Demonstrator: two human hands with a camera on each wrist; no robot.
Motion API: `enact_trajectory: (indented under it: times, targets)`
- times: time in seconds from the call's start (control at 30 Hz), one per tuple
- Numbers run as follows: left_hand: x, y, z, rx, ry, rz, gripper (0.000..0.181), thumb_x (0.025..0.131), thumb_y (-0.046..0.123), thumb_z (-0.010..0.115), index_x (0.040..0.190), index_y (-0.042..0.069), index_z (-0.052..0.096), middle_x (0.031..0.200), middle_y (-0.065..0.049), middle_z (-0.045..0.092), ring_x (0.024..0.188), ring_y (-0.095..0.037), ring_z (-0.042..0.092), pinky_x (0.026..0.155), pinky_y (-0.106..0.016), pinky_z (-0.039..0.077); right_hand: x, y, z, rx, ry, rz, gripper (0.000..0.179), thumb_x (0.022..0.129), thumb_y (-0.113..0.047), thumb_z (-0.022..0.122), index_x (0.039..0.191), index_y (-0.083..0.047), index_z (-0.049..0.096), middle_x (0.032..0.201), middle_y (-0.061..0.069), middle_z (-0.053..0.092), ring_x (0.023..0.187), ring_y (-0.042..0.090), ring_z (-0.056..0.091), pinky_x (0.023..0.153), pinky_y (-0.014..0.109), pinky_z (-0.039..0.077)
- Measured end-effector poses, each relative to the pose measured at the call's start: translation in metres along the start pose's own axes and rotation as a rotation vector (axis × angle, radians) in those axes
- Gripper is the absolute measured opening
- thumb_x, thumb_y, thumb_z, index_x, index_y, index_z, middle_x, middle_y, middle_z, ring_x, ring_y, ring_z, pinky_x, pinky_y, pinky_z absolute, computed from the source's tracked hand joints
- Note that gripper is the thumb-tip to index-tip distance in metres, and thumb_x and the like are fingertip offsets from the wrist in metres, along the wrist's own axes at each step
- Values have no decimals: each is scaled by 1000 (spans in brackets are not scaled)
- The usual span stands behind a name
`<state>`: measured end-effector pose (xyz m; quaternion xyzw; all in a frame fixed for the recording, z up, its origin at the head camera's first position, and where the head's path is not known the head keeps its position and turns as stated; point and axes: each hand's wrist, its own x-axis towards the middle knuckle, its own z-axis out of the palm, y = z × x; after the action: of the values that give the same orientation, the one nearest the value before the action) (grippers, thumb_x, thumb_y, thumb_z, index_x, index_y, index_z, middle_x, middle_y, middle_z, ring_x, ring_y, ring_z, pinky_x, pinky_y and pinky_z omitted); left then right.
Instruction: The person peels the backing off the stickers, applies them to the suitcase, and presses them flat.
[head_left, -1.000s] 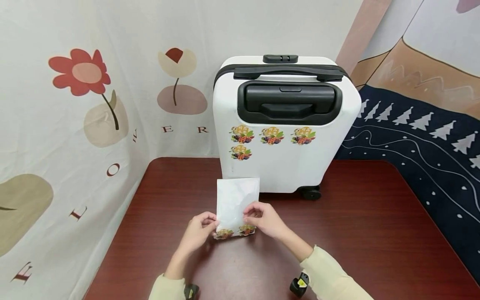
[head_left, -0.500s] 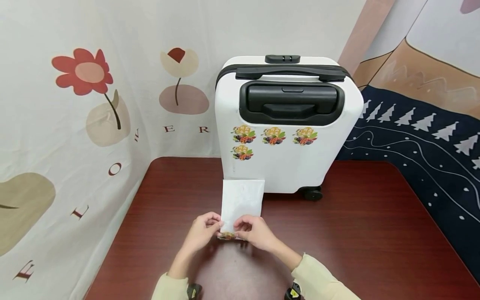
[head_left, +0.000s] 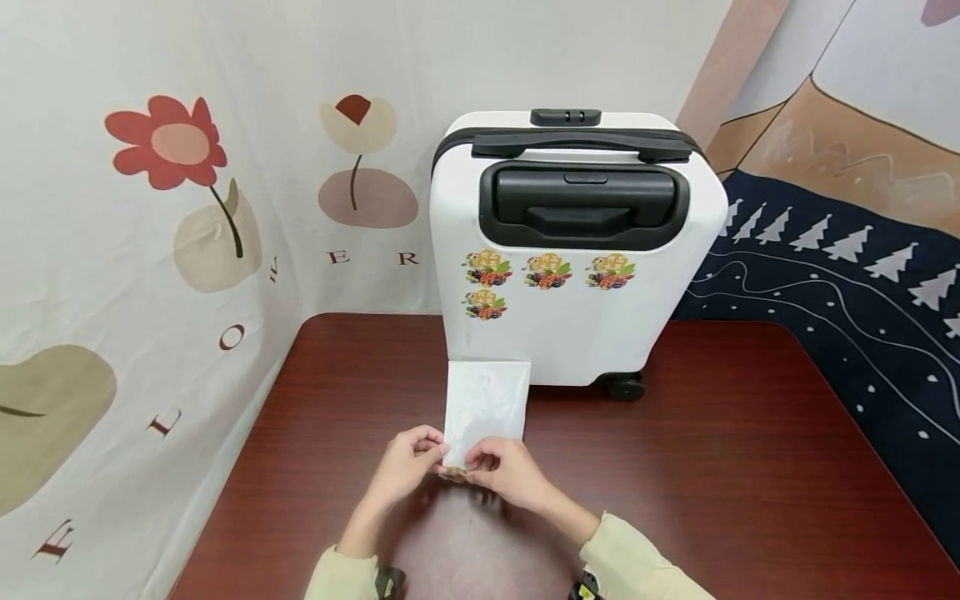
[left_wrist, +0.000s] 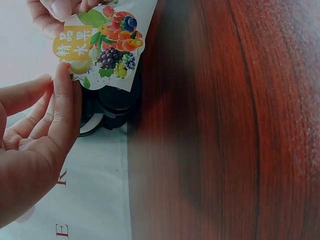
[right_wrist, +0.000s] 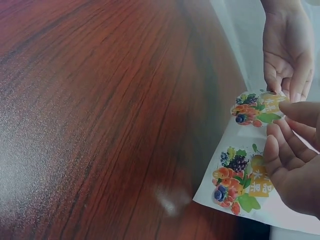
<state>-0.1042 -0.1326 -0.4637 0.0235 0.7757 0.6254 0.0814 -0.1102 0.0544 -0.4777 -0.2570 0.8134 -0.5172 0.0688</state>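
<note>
A white sheet of stickers [head_left: 487, 400] stands tilted up between both hands, its plain back facing the head view. Its printed side shows in the wrist views: a fruit sticker [left_wrist: 117, 47] with grapes, berries and yellow lettering near the corner, and a second fruit sticker [right_wrist: 232, 185] beside it. My left hand [head_left: 405, 462] pinches the lower left edge of the sheet, fingertips at the first sticker's rim. Close beside it, my right hand [head_left: 510, 475] pinches the bottom edge with thumb and forefinger. Part of the bottom edge is hidden by the fingers.
Behind the sheet a white suitcase [head_left: 570, 333] stands on the brown table [head_left: 712, 483], with several fruit stickers [head_left: 547, 272] on its front and a black wheel [head_left: 624, 387] at its lower right. A printed cloth backdrop [head_left: 285, 100] hangs behind and left.
The sheet has shifted slightly right and tilted, so its printed bottom strip is mostly out of the head view. My right hand has moved down and left, close to my left hand.
</note>
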Motion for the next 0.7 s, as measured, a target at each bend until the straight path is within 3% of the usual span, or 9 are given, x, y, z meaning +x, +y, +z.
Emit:
enact_trajectory:
  times: [0.37, 0.7]
  targets:
    - [1, -2, 0, 9, -16, -5, 7, 85, -4, 57, 88, -10, 56, 75, -12, 59, 63, -23, 61, 60, -29, 54, -1, 2, 1, -27, 12, -22, 7, 76, 3, 67, 74, -4, 67, 72, -1, 62, 64, 1, 52, 58, 19, 47]
    - [0, -7, -4, 29, 2, -10, 8, 85, -3, 59, 87, -10, 56, 74, -13, 59, 60, -19, 58, 56, -30, 53, -1, 6, -1, 44, -48, -46, 5, 76, 2, 66, 75, -3, 68, 74, 5, 64, 65, 2, 53, 60, 20, 47]
